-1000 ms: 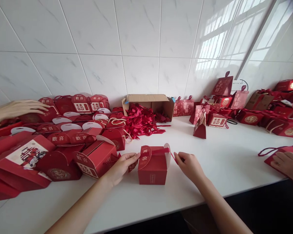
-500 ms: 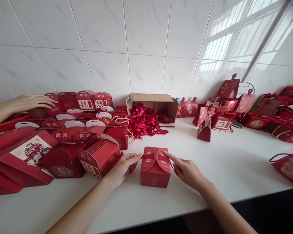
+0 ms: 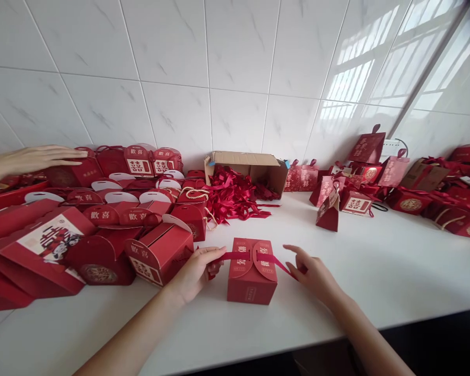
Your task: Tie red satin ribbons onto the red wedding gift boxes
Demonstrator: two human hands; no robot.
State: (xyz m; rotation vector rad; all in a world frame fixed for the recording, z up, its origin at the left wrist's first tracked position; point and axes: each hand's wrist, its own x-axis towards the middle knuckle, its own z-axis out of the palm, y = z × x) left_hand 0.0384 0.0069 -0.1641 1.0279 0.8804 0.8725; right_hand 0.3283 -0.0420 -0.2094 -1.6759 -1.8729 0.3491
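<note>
A small red gift box (image 3: 252, 284) stands on the white table, its rounded top flaps meeting in the middle. A red ribbon (image 3: 232, 256) runs through the slots in the flaps and out on both sides. To the left of the box, my left hand (image 3: 196, 271) pinches one ribbon end between thumb and fingers. On the other side, my right hand (image 3: 311, 271) holds the other end low, with the index finger stretched out above it. Neither hand touches the box.
Many red boxes (image 3: 160, 250) crowd the left. A cardboard carton (image 3: 245, 156) spills red ribbons (image 3: 235, 198) at the back. A triangular red box (image 3: 329, 211) stands right of centre, with more boxes (image 3: 409, 201) beyond. Another person's hand (image 3: 35, 162) reaches in at left.
My right hand has moved right, its index finger off the box top, and the ribbon is now stretched out on both sides. The hand at the right edge has left view.
</note>
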